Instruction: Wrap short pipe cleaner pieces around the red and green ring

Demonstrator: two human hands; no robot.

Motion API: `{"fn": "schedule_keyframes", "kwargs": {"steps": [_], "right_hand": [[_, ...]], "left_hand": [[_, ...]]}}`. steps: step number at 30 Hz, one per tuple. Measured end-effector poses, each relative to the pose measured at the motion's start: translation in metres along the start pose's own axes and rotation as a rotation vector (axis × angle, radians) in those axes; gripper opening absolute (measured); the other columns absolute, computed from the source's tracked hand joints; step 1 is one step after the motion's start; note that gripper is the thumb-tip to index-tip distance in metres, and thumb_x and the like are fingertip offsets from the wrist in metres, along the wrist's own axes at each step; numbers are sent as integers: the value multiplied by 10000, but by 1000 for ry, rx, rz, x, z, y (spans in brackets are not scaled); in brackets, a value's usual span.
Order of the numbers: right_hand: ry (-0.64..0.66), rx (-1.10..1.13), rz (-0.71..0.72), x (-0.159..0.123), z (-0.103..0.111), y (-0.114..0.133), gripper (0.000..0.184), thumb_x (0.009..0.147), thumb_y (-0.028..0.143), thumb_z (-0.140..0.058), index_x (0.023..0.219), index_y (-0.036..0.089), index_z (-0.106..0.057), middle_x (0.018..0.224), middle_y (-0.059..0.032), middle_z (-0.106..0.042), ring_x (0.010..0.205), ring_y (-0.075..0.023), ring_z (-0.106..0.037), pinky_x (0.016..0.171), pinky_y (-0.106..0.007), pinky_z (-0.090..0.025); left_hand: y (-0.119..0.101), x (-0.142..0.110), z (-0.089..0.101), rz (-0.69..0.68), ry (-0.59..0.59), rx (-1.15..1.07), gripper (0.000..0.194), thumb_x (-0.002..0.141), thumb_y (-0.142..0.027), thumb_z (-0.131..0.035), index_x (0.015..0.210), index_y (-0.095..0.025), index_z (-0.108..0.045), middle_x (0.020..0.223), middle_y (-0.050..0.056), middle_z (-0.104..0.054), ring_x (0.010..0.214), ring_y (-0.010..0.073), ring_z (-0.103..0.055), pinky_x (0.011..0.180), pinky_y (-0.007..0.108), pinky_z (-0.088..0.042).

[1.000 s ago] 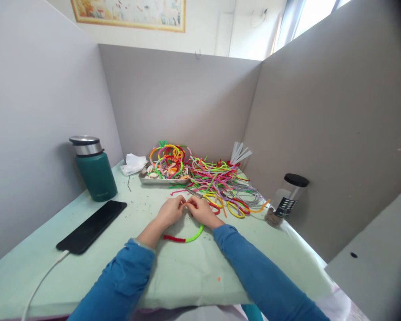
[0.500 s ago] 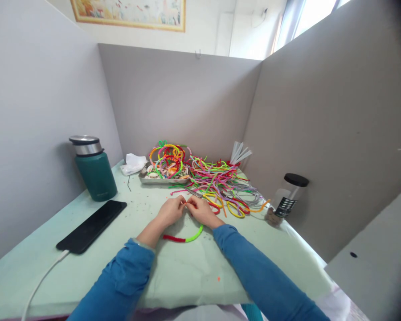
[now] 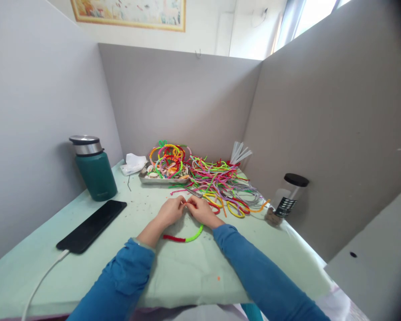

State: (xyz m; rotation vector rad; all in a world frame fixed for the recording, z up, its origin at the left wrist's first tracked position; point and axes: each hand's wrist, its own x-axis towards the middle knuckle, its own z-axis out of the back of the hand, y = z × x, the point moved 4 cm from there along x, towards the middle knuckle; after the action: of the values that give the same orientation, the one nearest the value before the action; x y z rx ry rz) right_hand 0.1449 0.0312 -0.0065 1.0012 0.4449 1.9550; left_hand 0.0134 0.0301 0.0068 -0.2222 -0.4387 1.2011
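One orange speck (image 3: pixel 218 278) lies nearest on the worktop (image 3: pixel 187 276), short of the grip and to its right; one red-and-green fuzzy strip (image 3: pixel 176 239) curves on the cloth just nearer than the grip, its green end passing close by the right wrist; to the grip's left lie one black phone (image 3: pixel 92 227), screen dark, and one white cable (image 3: pixel 64 254) plugged into it; the two hands, left hand (image 3: pixel 169 211) and right hand (image 3: pixel 202 210), meet in a grip with fingertips together, clamped on one small orange-red piece (image 3: pixel 186 203), mostly hidden; well to the right stands one clear jar (image 3: pixel 290 194), black-lidded, its one black label marked in white too small to read; just beyond the grip is one metal blade (image 3: pixel 194 192), partly lost under fuzzy stems (image 3: pixel 217 176) heaped too thickly to count; left of the grip and farther stands one green flask (image 3: pixel 96 176), with faint, unreadable lettering low on its side; beyond the grip, one metal tray (image 3: pixel 163 181) carries tangled coloured loops (image 3: pixel 169 154) and many small flat pieces; one white packet (image 3: pixel 133 164) sits left of that tray.
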Motion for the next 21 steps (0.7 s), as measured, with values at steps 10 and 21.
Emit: {"fn": "schedule_keyframes", "kwargs": {"steps": [10, 21], "right_hand": [[3, -6, 1, 0, -1, -1, 99, 799, 215, -486, 757, 179, -568, 641, 25, -566, 587, -108, -476, 530, -208, -276], [14, -32, -13, 1, -1, 0, 97, 802, 208, -485, 770, 179, -572, 645, 23, -572, 587, -105, -477, 531, -205, -279]], "left_hand": [[2, 1, -2, -25, -6, -14, 193, 837, -274, -436, 905, -187, -593, 717, 44, -640, 696, 154, -576, 628, 230, -347], [1, 0, -1, -12, 7, 6, 198, 840, -256, -434, 930, -181, -595, 737, 45, -643, 687, 150, -572, 628, 226, -343]]}}
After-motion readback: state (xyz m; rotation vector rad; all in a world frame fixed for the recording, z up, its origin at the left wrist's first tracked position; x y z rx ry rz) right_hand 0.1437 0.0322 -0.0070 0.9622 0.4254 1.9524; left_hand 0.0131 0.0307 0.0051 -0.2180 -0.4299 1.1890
